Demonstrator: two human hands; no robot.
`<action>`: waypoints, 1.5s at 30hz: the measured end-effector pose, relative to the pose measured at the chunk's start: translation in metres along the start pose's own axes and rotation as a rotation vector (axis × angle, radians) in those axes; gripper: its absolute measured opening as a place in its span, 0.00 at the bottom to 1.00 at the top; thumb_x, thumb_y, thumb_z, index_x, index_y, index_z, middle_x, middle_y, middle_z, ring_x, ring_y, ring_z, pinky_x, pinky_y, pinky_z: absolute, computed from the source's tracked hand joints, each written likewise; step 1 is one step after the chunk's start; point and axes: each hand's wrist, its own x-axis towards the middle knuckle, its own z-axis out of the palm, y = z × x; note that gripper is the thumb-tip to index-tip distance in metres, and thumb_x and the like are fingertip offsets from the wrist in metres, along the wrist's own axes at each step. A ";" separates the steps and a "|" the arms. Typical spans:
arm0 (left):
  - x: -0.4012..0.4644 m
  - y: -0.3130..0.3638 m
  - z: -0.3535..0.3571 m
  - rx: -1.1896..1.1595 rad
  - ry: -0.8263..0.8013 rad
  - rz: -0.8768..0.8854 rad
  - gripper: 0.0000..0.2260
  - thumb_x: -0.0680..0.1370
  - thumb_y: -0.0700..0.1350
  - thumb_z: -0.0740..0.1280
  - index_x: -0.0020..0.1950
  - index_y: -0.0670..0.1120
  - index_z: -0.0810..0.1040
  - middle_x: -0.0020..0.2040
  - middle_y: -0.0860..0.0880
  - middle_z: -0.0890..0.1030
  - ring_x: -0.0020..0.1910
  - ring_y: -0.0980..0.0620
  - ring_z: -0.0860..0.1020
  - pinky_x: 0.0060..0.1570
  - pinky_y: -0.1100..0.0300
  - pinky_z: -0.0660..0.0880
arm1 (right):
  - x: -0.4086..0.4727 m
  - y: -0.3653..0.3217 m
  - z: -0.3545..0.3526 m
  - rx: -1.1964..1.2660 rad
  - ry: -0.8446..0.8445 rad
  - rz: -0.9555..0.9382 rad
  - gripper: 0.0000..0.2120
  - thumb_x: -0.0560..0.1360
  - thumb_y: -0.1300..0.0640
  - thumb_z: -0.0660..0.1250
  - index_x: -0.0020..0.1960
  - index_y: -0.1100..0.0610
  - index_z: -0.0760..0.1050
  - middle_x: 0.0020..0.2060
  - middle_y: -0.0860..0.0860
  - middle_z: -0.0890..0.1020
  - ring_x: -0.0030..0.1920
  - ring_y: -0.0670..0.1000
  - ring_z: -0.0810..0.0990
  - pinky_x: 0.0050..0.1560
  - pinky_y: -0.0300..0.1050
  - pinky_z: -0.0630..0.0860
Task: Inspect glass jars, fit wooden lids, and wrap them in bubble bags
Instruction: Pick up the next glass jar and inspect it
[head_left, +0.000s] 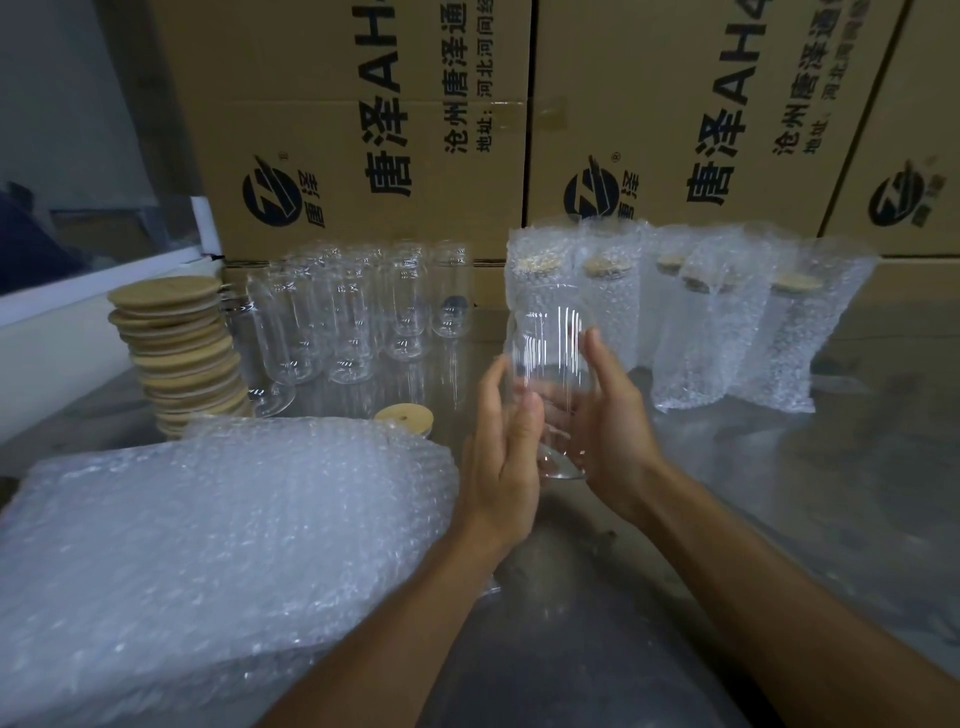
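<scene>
Stacked cardboard cartons (363, 119) are filling the whole twelve o'clock wall, and the steel table (779, 467) is stretching out below them. At eight o'clock a fat pile of bubble bags (208, 525) is lying flat, waiting. Over at two o'clock a row of wrapped jars (685, 322) is standing upright, lids already on inside their bags. At eleven o'clock the bare jars (353, 312) are crowding together, and at ten o'clock the stack of wooden lids (182, 353) is leaning slightly. One loose lid (404, 415) is sitting just behind the bag pile.

Dead centre, the jar (550, 379) is being held up off the table for inspection, no lid on it yet. The left hand (506, 447) is pressing its side with fairly straight fingers, thumb up against the glass; the right hand (602, 410) is cupping the far side, fingers curling round it.

The danger here, I'd say, is smooth glass held largely by palm pressure: any turn for a better look could be letting it slide down onto steel. A careless reach toward ten o'clock could also be toppling that leaning stack.
</scene>
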 end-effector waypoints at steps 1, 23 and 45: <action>0.000 -0.001 0.000 0.039 -0.009 0.024 0.28 0.77 0.66 0.55 0.76 0.60 0.60 0.59 0.61 0.80 0.57 0.60 0.80 0.57 0.59 0.78 | 0.001 0.002 -0.001 -0.044 0.033 -0.037 0.30 0.71 0.29 0.57 0.70 0.40 0.65 0.54 0.55 0.86 0.50 0.52 0.87 0.41 0.43 0.82; 0.006 0.006 -0.003 -0.327 -0.059 -0.170 0.32 0.75 0.53 0.67 0.78 0.49 0.64 0.66 0.49 0.79 0.66 0.50 0.78 0.66 0.50 0.75 | 0.003 0.005 0.002 0.131 0.095 0.081 0.26 0.86 0.41 0.47 0.63 0.55 0.79 0.54 0.56 0.86 0.50 0.51 0.87 0.40 0.42 0.84; -0.003 0.018 -0.011 0.448 -0.074 -0.049 0.45 0.67 0.61 0.70 0.77 0.64 0.46 0.73 0.51 0.72 0.68 0.48 0.74 0.61 0.47 0.75 | -0.001 0.008 0.000 -0.444 0.209 -0.272 0.37 0.64 0.36 0.73 0.69 0.44 0.67 0.58 0.44 0.79 0.56 0.40 0.79 0.46 0.30 0.77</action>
